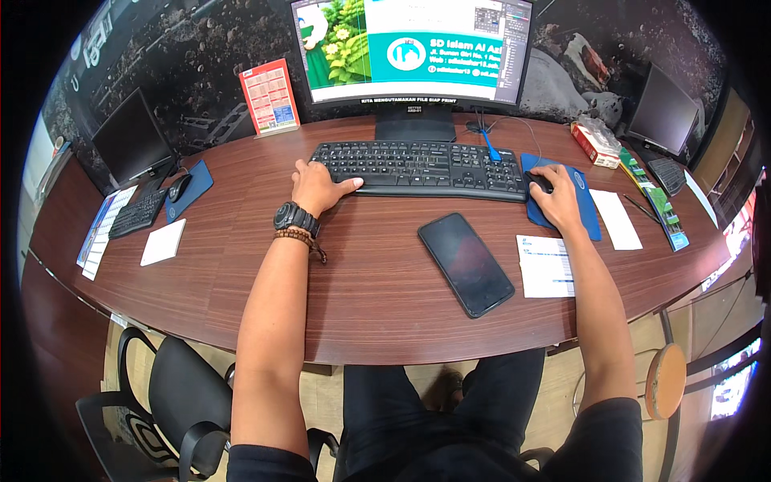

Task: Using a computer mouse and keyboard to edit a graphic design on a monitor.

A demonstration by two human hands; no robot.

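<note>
Forearms lead to left hand [317,186] resting flat on the keyboard [422,167]; right hand [556,197] cups the mouse [538,181]. Editing under way; next likely needs a click or keystroke.

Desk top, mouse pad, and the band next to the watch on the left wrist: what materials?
Desk top: looks like wood-grain laminate, reddish-brown, straight streaks with a soft sheen; solid wood can't be ruled out.
Mouse pad: probably fabric over foam, matte blue, thin flexible edge.
Band: brown beads, apparently wood, dull finish, beside the black watch.
</note>
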